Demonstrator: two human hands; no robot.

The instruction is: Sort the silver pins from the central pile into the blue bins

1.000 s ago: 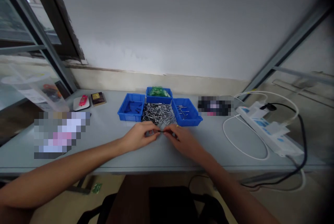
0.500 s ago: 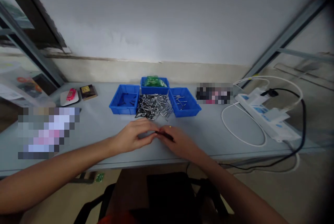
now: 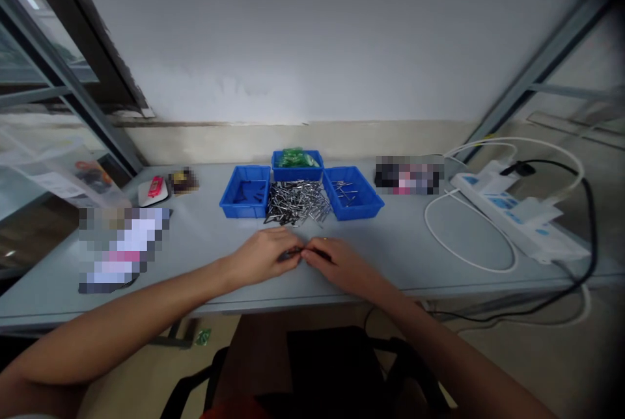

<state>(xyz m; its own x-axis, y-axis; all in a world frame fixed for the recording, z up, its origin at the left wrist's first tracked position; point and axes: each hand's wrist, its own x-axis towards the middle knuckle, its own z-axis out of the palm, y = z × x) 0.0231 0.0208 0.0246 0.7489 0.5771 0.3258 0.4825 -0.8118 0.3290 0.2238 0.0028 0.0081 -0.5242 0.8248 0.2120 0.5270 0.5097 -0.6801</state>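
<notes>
My left hand (image 3: 263, 255) and my right hand (image 3: 339, 264) meet fingertip to fingertip just above the table, both pinched closed. A thin dark rod-like piece (image 3: 293, 252) shows at the left fingertips, and a dark sliver runs under my right fingers. Whether this is one piece or two I cannot tell. Beyond my hands lies a pile of slim silver and black metal rods (image 3: 299, 202). The left blue tray (image 3: 244, 212) holds a few small dark pieces. In the right blue tray (image 3: 359, 212) lie several silver rods.
A back blue tray (image 3: 297, 174) holds green plastic packets. On the right, a white power strip (image 3: 517, 217) trails white and black cables. At the left are a pink object (image 3: 156, 186) on a white item, a blurred-out item and a clear plastic bin (image 3: 63, 172). The table edge (image 3: 273, 305) runs nearest me.
The camera view has shifted, so the whole scene sits slightly further right. My fingertips have drawn closer together around the dark piece, and less of it shows in my right hand.
</notes>
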